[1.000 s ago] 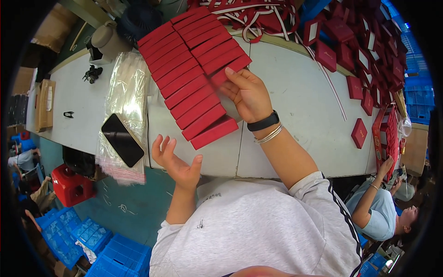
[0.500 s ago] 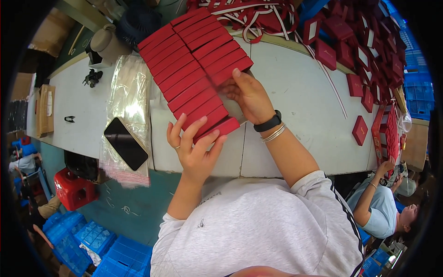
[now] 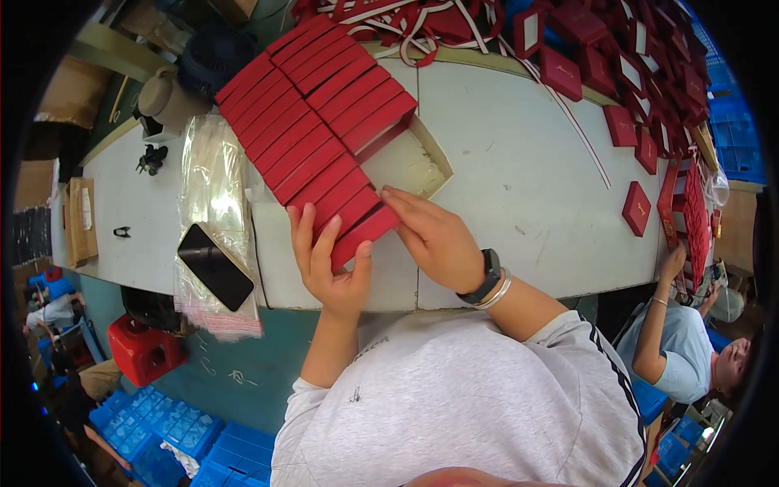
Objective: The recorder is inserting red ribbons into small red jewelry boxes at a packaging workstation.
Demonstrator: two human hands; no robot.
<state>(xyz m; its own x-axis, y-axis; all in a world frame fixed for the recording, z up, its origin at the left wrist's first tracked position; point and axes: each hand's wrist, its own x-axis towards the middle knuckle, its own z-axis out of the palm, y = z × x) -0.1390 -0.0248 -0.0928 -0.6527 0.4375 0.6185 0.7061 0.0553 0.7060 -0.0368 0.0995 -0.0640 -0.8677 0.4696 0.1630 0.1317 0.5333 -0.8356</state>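
Slim red boxes (image 3: 304, 130) stand packed in two rows in a shallow cardboard carton (image 3: 442, 174) on the white table. The right row is shorter, so the carton's pale bottom shows at its near end. My left hand (image 3: 333, 272) grips the near end of the left row, fingers along its left side and thumb at the front. My right hand (image 3: 442, 247) presses its fingers, held together, against the right end of the nearest red box (image 3: 367, 235), which sits slightly apart from its neighbour. The right fingertips are partly hidden.
Left of the carton, a black phone (image 3: 215, 266) lies on clear plastic bags (image 3: 213, 170). Red-and-white ribbons (image 3: 438, 20) lie beyond. A heap of dark red boxes (image 3: 596, 61) is at the far right, with one loose box (image 3: 636, 209) nearer. A co-worker (image 3: 677, 341) sits at right.
My right hand has come down from the right row's near end to the left row's end box. The carton's open corner now shows. The whole view has shifted a little.
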